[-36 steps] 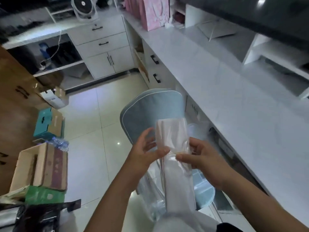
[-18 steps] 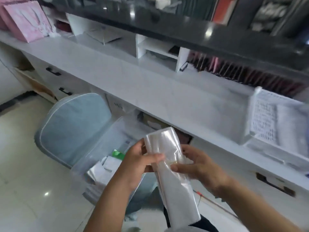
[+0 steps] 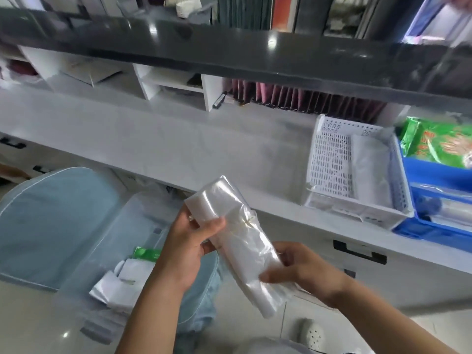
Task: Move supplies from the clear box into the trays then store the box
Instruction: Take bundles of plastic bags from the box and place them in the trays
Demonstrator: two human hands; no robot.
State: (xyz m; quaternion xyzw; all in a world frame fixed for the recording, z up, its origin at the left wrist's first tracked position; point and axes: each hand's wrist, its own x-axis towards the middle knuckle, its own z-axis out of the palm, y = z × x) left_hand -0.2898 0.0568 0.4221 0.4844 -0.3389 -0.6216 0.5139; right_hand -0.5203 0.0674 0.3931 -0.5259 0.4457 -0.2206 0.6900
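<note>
View swung right, white tray (image 3: 329, 159) now visible | both our hands, left hand (image 3: 189, 247) and right hand (image 3: 304, 270), grip bag bundle (image 3: 237, 236) | light, limp, slippery; we hold near tied middle.

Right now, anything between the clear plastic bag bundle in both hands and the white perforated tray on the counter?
Nothing visible. The clear plastic bag bundle is held by left hand and right hand; bare white counter leads to the white perforated tray.
</note>
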